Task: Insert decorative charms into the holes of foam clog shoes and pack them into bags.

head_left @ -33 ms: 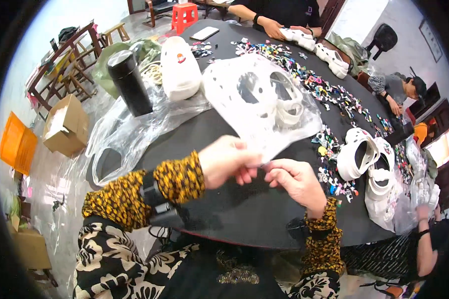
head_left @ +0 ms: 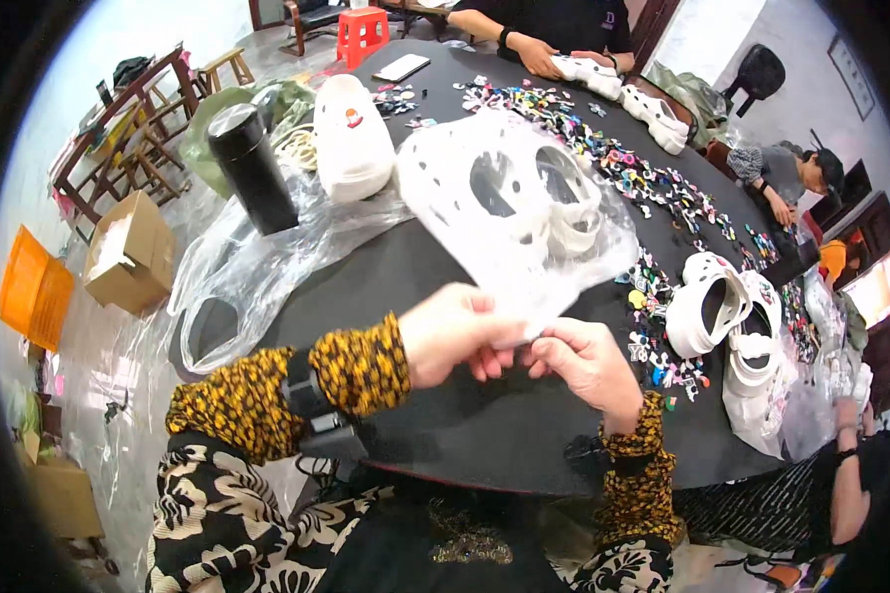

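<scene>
A clear plastic bag lies on the dark round table with a pair of white clogs inside it. My left hand pinches the bag's gathered near end. Close beside it, my right hand grips the same end, its fingertips almost touching the left ones. The fingers partly hide the exact spot where the plastic is held. Beyond the bag, to the left, a single white clog carries a small red and yellow charm.
A black flask stands on loose clear plastic at left. Colourful shoe charms spread along the far and right side. White clogs sit at right. Co-workers' hands handle shoes across the table. A phone lies far left.
Both hands have shifted slightly, the left one a little down and to the right, still holding the bag's end. The clogs in the bag have barely moved.
</scene>
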Demonstrator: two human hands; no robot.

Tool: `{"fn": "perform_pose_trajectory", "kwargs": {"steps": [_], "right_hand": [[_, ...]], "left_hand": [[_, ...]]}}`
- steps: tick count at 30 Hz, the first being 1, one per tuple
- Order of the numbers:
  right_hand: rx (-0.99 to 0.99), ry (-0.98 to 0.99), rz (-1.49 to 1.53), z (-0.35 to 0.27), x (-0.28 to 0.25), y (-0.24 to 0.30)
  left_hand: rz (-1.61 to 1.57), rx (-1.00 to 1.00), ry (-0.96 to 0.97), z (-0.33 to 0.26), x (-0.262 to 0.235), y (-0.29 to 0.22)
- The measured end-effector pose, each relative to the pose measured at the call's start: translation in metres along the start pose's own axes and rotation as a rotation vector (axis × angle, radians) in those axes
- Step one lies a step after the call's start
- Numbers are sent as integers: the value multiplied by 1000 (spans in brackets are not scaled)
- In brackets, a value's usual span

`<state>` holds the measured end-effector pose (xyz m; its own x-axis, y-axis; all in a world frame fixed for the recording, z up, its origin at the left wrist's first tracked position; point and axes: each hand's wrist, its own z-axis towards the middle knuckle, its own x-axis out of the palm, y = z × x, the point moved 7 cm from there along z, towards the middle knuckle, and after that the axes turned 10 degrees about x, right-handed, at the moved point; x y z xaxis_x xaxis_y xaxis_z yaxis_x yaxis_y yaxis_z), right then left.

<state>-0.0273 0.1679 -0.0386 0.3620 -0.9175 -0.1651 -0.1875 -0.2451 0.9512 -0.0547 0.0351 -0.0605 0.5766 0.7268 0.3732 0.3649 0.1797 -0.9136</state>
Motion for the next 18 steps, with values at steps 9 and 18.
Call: {"fn": "perform_pose_trajectory", "kwargs": {"steps": [9, 18], "right_hand": [[141, 30, 332, 2, -1, -36], [189, 22, 165, -1, -2, -34]], "left_hand": [[-5, -192, 135, 2, 14, 39], [29, -49, 235, 12, 10, 45]]}}
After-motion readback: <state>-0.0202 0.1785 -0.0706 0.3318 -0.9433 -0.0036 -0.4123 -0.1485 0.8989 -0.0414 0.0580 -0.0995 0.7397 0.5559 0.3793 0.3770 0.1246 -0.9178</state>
